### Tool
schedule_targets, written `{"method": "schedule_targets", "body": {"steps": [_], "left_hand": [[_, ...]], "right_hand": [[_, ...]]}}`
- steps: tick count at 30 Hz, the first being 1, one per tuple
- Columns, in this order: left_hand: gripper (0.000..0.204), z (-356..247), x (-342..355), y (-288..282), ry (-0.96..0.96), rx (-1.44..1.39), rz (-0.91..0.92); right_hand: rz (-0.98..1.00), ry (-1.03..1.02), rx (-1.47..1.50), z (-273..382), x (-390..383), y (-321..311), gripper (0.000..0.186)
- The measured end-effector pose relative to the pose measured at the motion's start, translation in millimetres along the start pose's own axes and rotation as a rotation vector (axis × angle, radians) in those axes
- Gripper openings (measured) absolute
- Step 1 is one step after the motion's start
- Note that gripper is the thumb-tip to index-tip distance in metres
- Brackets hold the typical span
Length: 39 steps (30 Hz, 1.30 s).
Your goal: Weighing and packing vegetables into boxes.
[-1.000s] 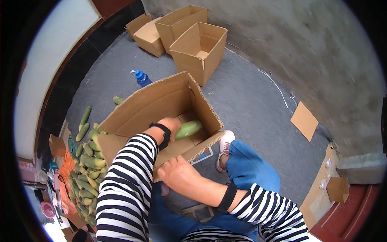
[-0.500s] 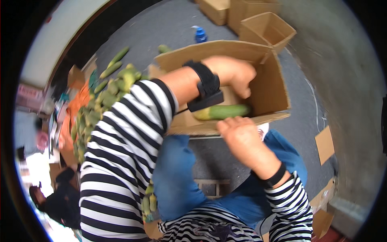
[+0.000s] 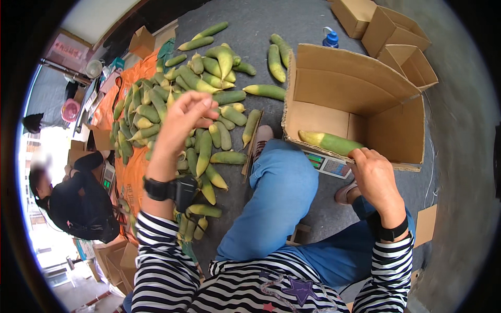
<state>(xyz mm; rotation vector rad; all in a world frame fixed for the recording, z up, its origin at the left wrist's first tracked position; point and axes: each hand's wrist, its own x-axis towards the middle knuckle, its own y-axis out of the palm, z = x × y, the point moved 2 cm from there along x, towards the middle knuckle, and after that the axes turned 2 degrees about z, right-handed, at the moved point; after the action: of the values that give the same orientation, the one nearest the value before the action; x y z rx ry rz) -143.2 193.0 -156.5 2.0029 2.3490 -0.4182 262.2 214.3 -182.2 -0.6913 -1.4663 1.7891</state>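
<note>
Over the heap of green radishes [image 3: 148, 112] hangs my left hand [image 3: 190, 115], its fingers loosely bent and apart with nothing in them. My right hand [image 3: 373, 175] is closed over the near rim of an open cardboard box [image 3: 349, 78] to the right. One long green radish [image 3: 331, 142] with a pale yellow end lies inside that box along its near wall, close to the right fingertips. Under the box's front edge shows a scale [image 3: 329, 164] with a lit green display.
Several green radishes [image 3: 265, 92] lie loose between heap and box. An orange sheet [image 3: 130, 182] spreads under the heap. A blue bottle [image 3: 331, 39] and cardboard boxes [image 3: 409, 60] stand behind. Another person [image 3: 78, 203] sits at the far left beside a scale.
My left hand has come out of the box and swung left over the heap, leaving the green radish inside. My right hand stays at the box's near rim. The view has turned left.
</note>
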Motion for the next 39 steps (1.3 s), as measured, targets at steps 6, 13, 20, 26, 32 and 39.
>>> {"method": "schedule_targets", "body": {"steps": [6,13,20,26,32,39], "left_hand": [[0.03,218,20,-40,-0.362,0.17,-0.311],[0.056,361,7,-81,-0.757,0.828,-0.37],[0.073,391,-8,-68,-0.991,1.039,-0.341],[0.06,398,-10,-71,-0.86,1.181,-0.261],[0.065,380,1,-103,-0.669,0.783,-0.279],[0.043,227,-35,-82,-0.626,-0.043,-0.285]], "right_hand": [[0.043,0.015,0.028,4,2,-6,0.017],[0.047,0.038,0.038,9,8,-10,0.022],[0.11,0.102,0.054,15,19,-17,0.024],[0.127,0.124,0.09,15,24,-17,0.019],[0.103,0.104,0.059,13,25,-18,0.025],[0.068,0.048,0.049,7,17,-14,0.021]]}}
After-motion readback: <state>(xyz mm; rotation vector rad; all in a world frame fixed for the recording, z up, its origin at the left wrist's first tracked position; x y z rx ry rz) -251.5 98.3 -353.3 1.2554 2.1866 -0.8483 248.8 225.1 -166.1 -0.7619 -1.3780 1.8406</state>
